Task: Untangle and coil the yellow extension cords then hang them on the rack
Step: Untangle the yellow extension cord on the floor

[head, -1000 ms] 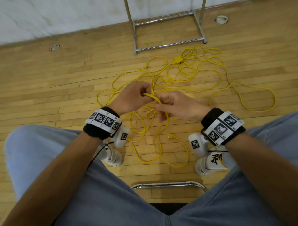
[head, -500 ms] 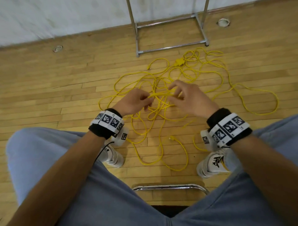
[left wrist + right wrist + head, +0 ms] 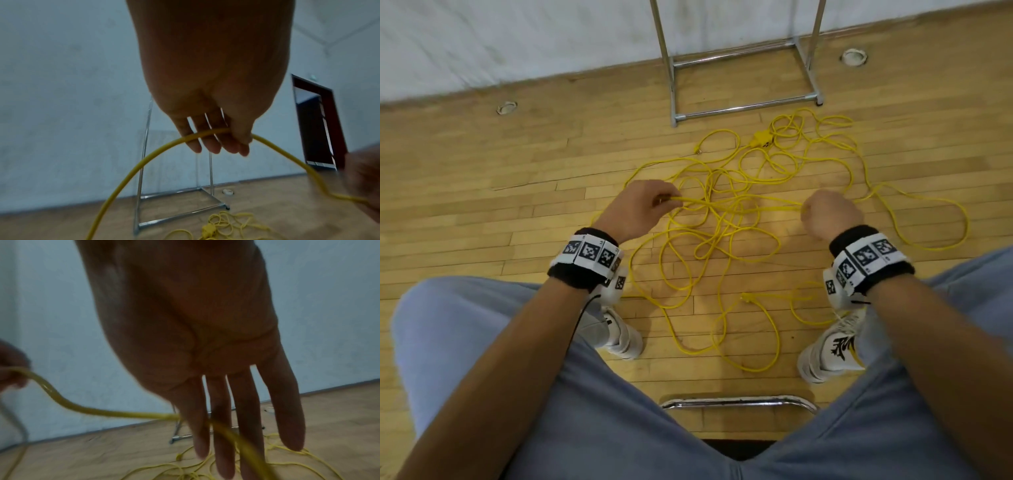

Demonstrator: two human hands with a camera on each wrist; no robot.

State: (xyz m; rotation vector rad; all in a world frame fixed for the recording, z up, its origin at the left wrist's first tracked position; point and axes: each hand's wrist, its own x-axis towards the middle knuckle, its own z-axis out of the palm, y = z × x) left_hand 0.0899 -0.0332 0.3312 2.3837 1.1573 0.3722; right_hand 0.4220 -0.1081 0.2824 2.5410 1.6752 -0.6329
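Note:
A tangle of yellow extension cord [image 3: 722,240] lies spread on the wooden floor between my feet and the rack [image 3: 746,109]. A yellow socket block [image 3: 761,138] sits at the far side of the tangle, and a plug end [image 3: 744,297] lies near my right shoe. My left hand [image 3: 666,202] pinches the cord between thumb and fingers, as the left wrist view shows [image 3: 232,138]. A stretch of cord [image 3: 739,205] runs nearly straight across to my right hand [image 3: 808,212]. In the right wrist view the cord [image 3: 123,414] passes in among that hand's fingers [image 3: 220,410].
The chrome rack's base stands against the white wall [image 3: 517,41]. My shoes [image 3: 616,332] [image 3: 832,349] flank the near loops of cord. A chrome chair bar [image 3: 736,402] is between my knees. Two round floor plates [image 3: 507,108] [image 3: 854,56] lie near the wall.
My hands have drawn apart, the right one moving well to the right, so a length of cord is now stretched between them. The left hand keeps its pinch.

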